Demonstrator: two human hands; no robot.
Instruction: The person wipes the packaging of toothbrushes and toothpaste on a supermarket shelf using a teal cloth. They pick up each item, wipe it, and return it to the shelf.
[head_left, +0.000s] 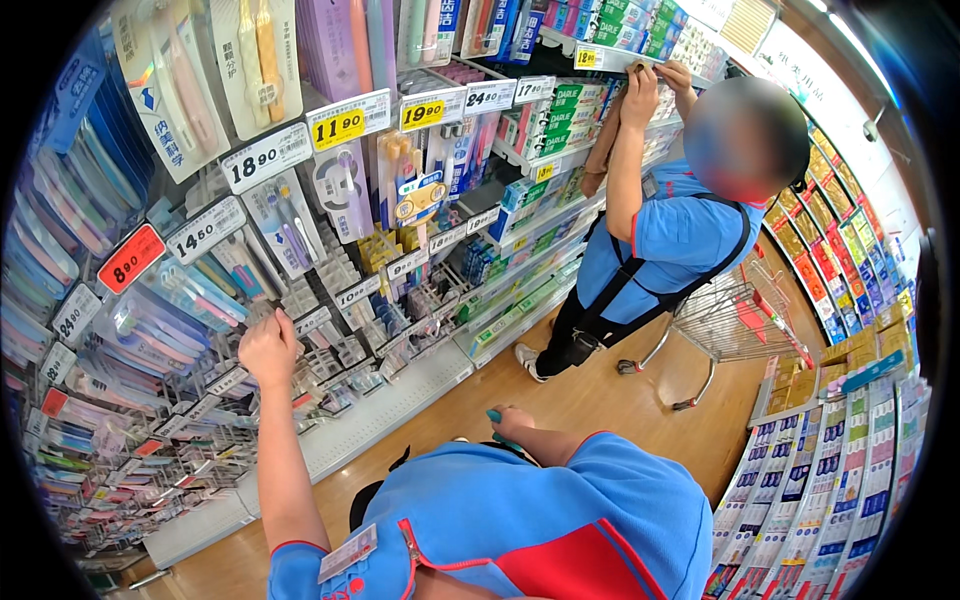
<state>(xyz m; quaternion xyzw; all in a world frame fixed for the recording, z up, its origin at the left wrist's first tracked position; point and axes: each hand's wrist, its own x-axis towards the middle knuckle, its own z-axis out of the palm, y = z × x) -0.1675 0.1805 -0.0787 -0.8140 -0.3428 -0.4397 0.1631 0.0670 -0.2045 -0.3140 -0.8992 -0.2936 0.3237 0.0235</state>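
My left hand reaches up to the toothbrush rack, its fingers curled close to a hanging toothbrush pack. Whether anything is pinched in those fingers is hidden. Low in front of my body, my right hand is closed around a teal object, which shows on both sides of the fist; its kind is unclear. Around the left hand hang blister-packed toothbrushes on metal hooks, with price tags at the hook fronts. Clear packs fill the hooks to the right.
A co-worker in a blue shirt stands at the toothpaste shelves, both hands raised to a shelf edge. Behind them is a metal shopping cart on the wood-look floor. Opposite shelves hold boxed goods. A perforated base shelf edges the aisle.
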